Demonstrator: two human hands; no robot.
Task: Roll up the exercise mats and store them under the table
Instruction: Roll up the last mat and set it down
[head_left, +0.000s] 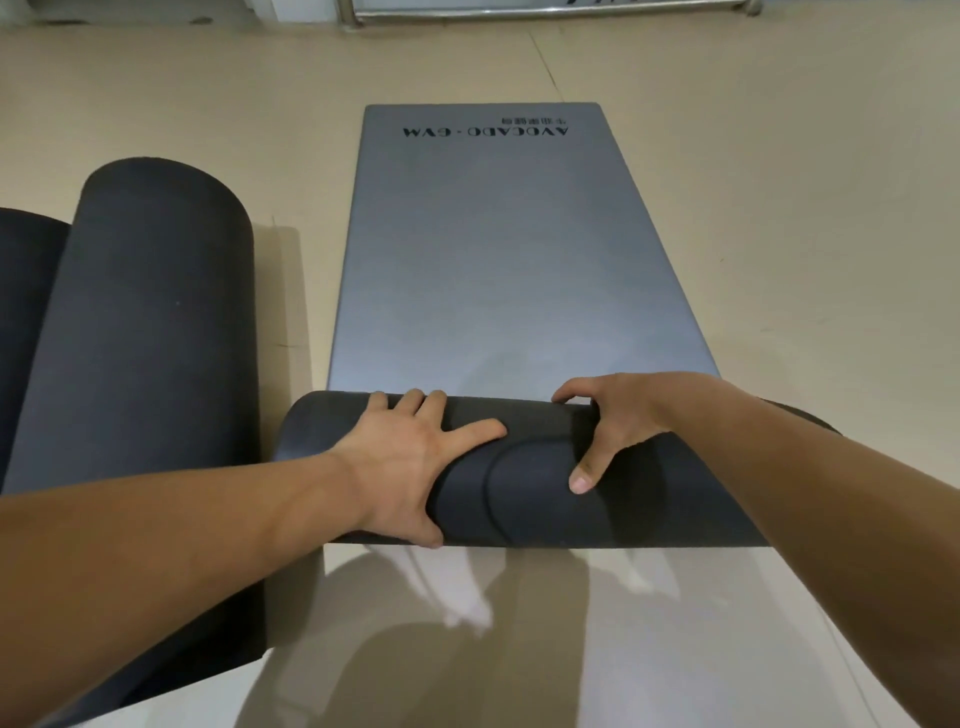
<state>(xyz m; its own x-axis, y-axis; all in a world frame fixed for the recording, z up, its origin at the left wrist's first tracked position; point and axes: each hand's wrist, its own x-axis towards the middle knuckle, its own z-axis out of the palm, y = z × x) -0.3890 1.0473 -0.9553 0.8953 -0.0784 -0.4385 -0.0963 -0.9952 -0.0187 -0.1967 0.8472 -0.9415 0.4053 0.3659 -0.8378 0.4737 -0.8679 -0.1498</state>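
Observation:
A grey exercise mat (493, 249) lies flat on the floor, stretching away from me, with black lettering at its far end. Its near end is curled into a dark roll (524, 493) lying across the view. My left hand (410, 457) presses on the roll's left part, fingers spread over the top. On the roll's right part my right hand (618, 421) grips with fingers over the far side and the thumb on the near side. A fully rolled dark mat (150, 332) lies to the left, lengthwise.
Another dark roll (26, 291) shows at the left edge, beside the rolled mat. Beige floor (779, 208) surrounds the mats. A metal frame (545, 10) and a wall base run along the far edge of the room.

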